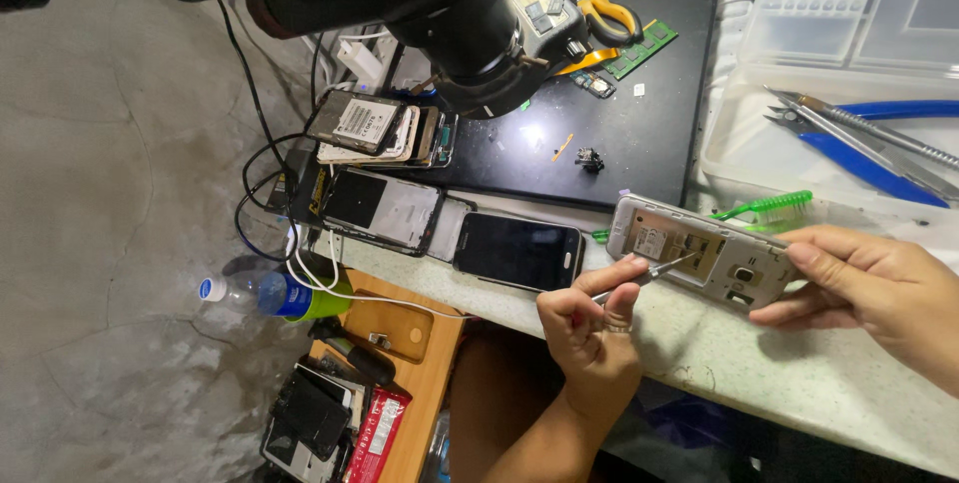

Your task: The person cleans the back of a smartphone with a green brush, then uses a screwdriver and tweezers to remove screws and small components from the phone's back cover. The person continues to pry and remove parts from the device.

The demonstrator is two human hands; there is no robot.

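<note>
Phone (699,253) — back off, silver, seemingly battery-less.

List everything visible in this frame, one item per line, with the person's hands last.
opened phone: 1, silver, back cover off, at the table edge
tweezers: 1, metal, tip on the opened phone
black phone: 1, face up on the table
stacked phones: several, opened, at the far left of the table
laptop: 1, black, closed
green brush: 1, behind the opened phone
pliers: 1, blue handles, on a clear tray
water bottle: 1, on the floor
left hand: holds the tweezers
right hand: steadies the opened phone
</note>
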